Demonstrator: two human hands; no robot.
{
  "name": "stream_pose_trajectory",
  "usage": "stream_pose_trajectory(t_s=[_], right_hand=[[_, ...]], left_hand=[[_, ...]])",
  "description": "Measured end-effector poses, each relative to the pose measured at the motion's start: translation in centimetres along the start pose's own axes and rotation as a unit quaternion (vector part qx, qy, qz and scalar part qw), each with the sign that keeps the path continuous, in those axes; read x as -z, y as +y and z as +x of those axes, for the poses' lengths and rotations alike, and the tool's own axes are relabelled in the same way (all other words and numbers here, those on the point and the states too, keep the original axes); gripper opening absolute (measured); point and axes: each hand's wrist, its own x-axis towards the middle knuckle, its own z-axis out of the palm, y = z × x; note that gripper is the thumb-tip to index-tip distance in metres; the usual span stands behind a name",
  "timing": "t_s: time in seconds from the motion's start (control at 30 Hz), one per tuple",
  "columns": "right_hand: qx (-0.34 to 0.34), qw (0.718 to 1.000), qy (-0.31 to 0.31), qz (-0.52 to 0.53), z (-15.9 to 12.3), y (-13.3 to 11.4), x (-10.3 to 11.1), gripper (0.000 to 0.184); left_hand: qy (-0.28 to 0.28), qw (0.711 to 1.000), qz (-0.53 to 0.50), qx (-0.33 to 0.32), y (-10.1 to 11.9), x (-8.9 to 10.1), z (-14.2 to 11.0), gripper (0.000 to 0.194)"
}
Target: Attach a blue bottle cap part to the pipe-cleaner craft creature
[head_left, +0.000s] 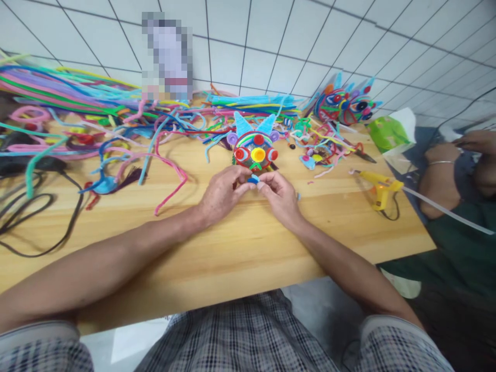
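Between my two hands, just above the table's middle, is a small blue piece [253,180], perhaps a bent bit of pipe cleaner; its exact kind is too small to tell. My left hand [225,194] pinches it from the left with thumb and fingers. From the other side, the fingertips of my right hand [279,196] close on it too. Right behind my hands stands a colourful mask-like craft face [258,154] with light-blue pointed ears, red-and-white round eyes, a yellow nose and purple loops at the sides.
Bundles of pipe cleaners [77,95] lie along the wall. A yellow glue gun [382,187] rests at the right, near scissors [362,153]. More craft faces [344,105] lean at the back right beside a green packet [387,132]. A black cable [72,222] loops left. Another person's arm [442,170] is at right.
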Motion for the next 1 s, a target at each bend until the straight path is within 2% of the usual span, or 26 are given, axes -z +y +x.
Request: stream_pose_trajectory(t_s=[0.17, 0.23, 0.37, 0.6, 0.87, 1.0], right_hand=[[-0.009, 1.000, -0.005, 0.027, 0.0, 0.2, 0.2, 0.018], [-0.007, 0.999, -0.003, 0.034, -0.1, 0.4, 0.3, 0.020], [-0.001, 1.000, 0.001, 0.007, -0.4, 0.5, 0.4, 0.025], [0.080, 0.993, 0.020, -0.087, -0.6, -0.3, 0.5, 0.021], [0.051, 0.994, 0.030, -0.090, 0.0, -0.8, 0.3, 0.013], [0.058, 0.992, 0.046, -0.104, 0.5, -0.6, 0.2, 0.014]], left_hand=[[-0.080, 0.990, -0.100, 0.054, 0.0, 0.2, 0.2, 0.018], [-0.095, 0.984, -0.136, 0.070, 0.2, 0.2, 0.3, 0.015], [-0.075, 0.983, -0.140, 0.086, 0.5, 0.2, 0.2, 0.015], [-0.054, 0.989, -0.110, 0.084, 0.5, 0.1, 0.1, 0.013], [-0.070, 0.988, -0.109, 0.084, 0.7, 0.3, 0.4, 0.016], [-0.040, 0.990, -0.092, 0.096, 0.4, 0.1, 0.7, 0.017]])
